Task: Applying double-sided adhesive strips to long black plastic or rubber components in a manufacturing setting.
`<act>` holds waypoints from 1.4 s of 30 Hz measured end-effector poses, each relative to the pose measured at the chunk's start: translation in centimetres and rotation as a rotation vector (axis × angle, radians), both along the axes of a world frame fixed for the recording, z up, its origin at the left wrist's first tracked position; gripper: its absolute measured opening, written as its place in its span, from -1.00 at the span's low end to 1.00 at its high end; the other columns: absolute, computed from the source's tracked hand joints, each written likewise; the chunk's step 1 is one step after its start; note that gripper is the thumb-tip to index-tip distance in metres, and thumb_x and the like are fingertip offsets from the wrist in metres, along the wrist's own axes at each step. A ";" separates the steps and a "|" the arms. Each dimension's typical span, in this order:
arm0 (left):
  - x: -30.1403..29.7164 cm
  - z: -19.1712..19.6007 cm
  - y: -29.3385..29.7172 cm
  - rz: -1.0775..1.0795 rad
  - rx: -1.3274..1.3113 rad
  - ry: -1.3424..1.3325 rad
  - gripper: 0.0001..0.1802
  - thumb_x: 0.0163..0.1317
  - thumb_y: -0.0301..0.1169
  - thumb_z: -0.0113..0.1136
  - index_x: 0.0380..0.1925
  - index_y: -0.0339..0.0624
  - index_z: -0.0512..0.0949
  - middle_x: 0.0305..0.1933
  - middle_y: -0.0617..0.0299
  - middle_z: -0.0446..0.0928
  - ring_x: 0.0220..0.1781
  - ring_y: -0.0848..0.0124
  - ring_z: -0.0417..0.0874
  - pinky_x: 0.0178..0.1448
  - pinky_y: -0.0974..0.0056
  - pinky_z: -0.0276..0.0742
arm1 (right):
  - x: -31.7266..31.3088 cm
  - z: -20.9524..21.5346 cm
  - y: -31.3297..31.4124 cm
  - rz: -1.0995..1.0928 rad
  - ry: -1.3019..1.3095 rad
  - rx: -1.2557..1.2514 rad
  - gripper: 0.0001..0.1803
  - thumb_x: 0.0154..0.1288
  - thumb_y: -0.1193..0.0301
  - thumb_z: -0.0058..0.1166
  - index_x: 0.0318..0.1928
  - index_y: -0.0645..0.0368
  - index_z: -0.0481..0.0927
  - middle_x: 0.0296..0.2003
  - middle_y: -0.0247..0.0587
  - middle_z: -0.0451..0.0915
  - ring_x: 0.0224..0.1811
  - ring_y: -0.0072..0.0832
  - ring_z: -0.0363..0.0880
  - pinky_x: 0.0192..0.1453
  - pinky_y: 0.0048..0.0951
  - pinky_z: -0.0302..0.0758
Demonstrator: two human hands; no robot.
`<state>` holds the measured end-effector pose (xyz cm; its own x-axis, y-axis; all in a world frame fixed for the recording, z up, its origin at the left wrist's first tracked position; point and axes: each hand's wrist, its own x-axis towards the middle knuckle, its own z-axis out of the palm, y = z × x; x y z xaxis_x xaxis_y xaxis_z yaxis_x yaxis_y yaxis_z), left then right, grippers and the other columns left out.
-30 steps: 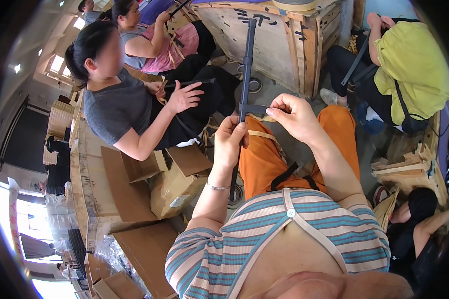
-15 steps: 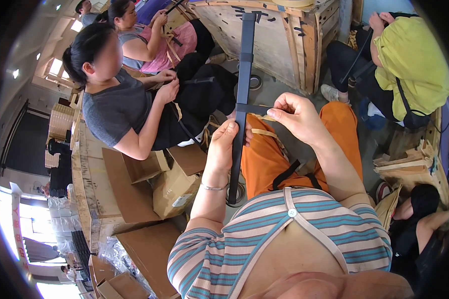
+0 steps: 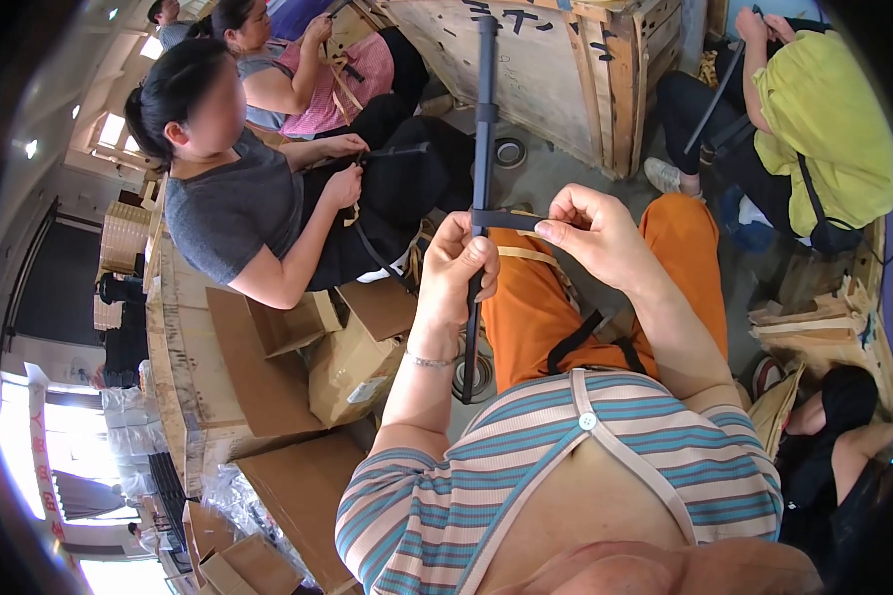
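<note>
A long black rod (image 3: 483,119) stands nearly upright in front of me, over my orange trousers (image 3: 536,307). My left hand (image 3: 463,266) is wrapped around its lower half. My right hand (image 3: 593,236) pinches a strip of black tape (image 3: 506,218) that runs sideways from the rod at about its middle. A tan strap (image 3: 522,254) lies across my lap below the hands, and a black strap (image 3: 590,332) lies lower on the trousers.
A person in a grey shirt (image 3: 230,203) sits at my left handling a black strap, another in pink behind. A person in a yellow-green top (image 3: 822,109) sits at right. A wooden crate (image 3: 566,69) stands ahead, cardboard boxes (image 3: 342,362) at left, tape rolls (image 3: 509,152) on the floor.
The rod has shifted slightly and my right hand has drawn the black tape out to the right. The person in grey has brought both hands together onto a black strap.
</note>
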<state>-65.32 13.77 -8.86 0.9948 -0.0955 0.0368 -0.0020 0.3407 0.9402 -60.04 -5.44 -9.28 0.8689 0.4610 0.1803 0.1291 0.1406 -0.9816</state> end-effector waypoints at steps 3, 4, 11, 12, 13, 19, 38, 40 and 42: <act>0.0 0.3 0.4 -0.056 -0.141 0.046 -0.80 0.26 -0.26 0.05 -0.29 -0.16 0.39 -0.64 0.25 0.36 -0.72 0.56 0.25 -0.71 0.51 0.11 | -0.1 0.0 0.0 0.015 0.035 0.022 -0.80 0.19 0.46 0.14 -0.49 0.17 0.38 -0.60 -0.57 0.31 -0.55 -0.84 0.19 -0.51 -0.72 0.16; 0.0 0.4 0.4 -0.061 -0.159 0.048 -0.78 0.27 -0.26 0.03 -0.29 -0.20 0.41 -0.64 0.23 0.37 -0.72 0.54 0.29 -0.70 0.51 0.14 | -0.1 0.0 0.0 0.020 0.027 0.021 -0.79 0.18 0.46 0.14 -0.49 0.16 0.37 -0.60 -0.57 0.31 -0.56 -0.84 0.19 -0.51 -0.72 0.16; -0.2 0.4 0.4 -0.087 -0.098 0.040 -0.68 0.30 -0.19 -0.04 -0.24 -0.27 0.42 -0.61 0.17 0.43 -0.71 0.52 0.34 -0.62 0.51 0.25 | 0.1 -0.3 0.0 0.015 -0.021 -0.011 -0.76 0.17 0.45 0.16 -0.52 0.16 0.36 -0.62 -0.57 0.28 -0.57 -0.82 0.16 -0.52 -0.71 0.14; -0.1 0.4 0.5 -0.081 -0.057 0.044 -0.64 0.27 -0.15 0.00 -0.25 -0.29 0.40 -0.60 0.15 0.44 -0.71 0.52 0.36 -0.64 0.50 0.26 | 0.1 -0.2 -0.1 0.015 -0.019 -0.012 -0.76 0.17 0.45 0.16 -0.52 0.16 0.36 -0.62 -0.57 0.28 -0.57 -0.82 0.16 -0.52 -0.71 0.14; -0.1 0.5 0.5 -0.075 -0.016 0.047 -0.59 0.24 -0.11 0.03 -0.26 -0.32 0.39 -0.60 0.12 0.45 -0.70 0.52 0.38 -0.66 0.49 0.27 | 0.1 -0.2 0.0 0.015 -0.011 -0.021 -0.75 0.18 0.44 0.16 -0.53 0.16 0.36 -0.62 -0.57 0.28 -0.57 -0.81 0.16 -0.52 -0.71 0.14; -0.3 0.9 0.0 -0.044 0.005 0.124 -0.58 0.29 -0.10 -0.06 -0.26 -0.31 0.39 -0.58 0.12 0.45 -0.70 0.55 0.34 -0.66 0.50 0.20 | 0.4 -0.4 0.2 0.004 -0.008 -0.052 -0.77 0.14 0.45 0.18 -0.54 0.21 0.40 -0.67 -0.46 0.39 -0.61 -0.78 0.28 -0.55 -0.65 0.23; -0.1 0.2 -2.5 0.287 0.399 -0.091 -0.74 0.33 -0.27 -0.05 -0.43 -0.22 0.43 -0.63 0.36 0.41 -0.68 0.68 0.30 -0.62 0.56 0.19 | -0.5 0.6 3.1 -0.197 -0.337 -0.197 -0.87 0.08 0.48 0.12 -0.36 0.29 0.52 -0.44 -0.10 0.55 -0.42 -0.35 0.55 -0.33 -0.45 0.45; 0.0 -0.4 -2.2 0.299 0.457 -0.118 -0.74 0.33 -0.27 -0.04 -0.42 -0.23 0.43 -0.62 0.37 0.39 -0.67 0.68 0.30 -0.60 0.55 0.20 | -0.4 0.3 3.3 -0.285 -0.338 -0.139 -0.84 0.03 0.35 0.15 -0.44 0.18 0.56 -0.48 -0.18 0.56 -0.53 -0.28 0.56 -0.44 -0.38 0.45; 0.2 -0.6 -2.3 0.310 0.513 -0.145 -0.75 0.32 -0.26 -0.03 -0.41 -0.23 0.43 -0.62 0.38 0.38 -0.65 0.68 0.31 -0.59 0.55 0.21 | -0.5 0.4 3.5 -0.306 -0.314 -0.128 -0.85 0.02 0.35 0.16 -0.46 0.17 0.56 -0.52 -0.19 0.55 -0.57 -0.28 0.54 -0.46 -0.37 0.44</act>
<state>-65.16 11.43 -9.51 0.9674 0.1559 0.1995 -0.1685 -0.1917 0.9669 -60.54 -1.96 -8.87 0.8807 0.2277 0.4152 0.4403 -0.0707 -0.8951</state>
